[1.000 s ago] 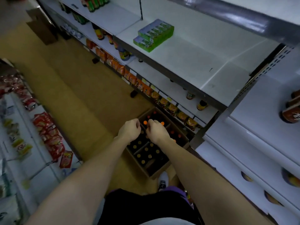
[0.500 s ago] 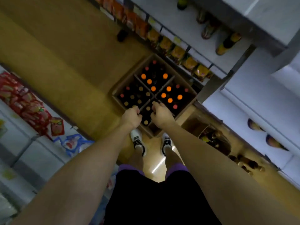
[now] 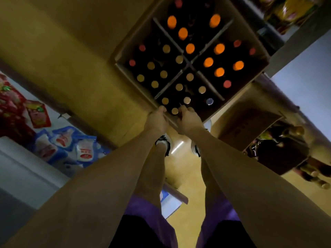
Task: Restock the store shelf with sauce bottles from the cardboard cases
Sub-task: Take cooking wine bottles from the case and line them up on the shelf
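Both hands have dropped to the case's near corner. My left hand [image 3: 156,120] curls over the cardboard case [image 3: 231,104] rim; my right hand [image 3: 188,119] curls beside the nearest bottle cap [image 3: 174,111], just above it in frame, bottles upright.

Both arms are stretched straight down and far out. The left hand [image 3: 156,120] and the right hand [image 3: 188,120] are held close together, side by side. The fingers of both hands are curled.
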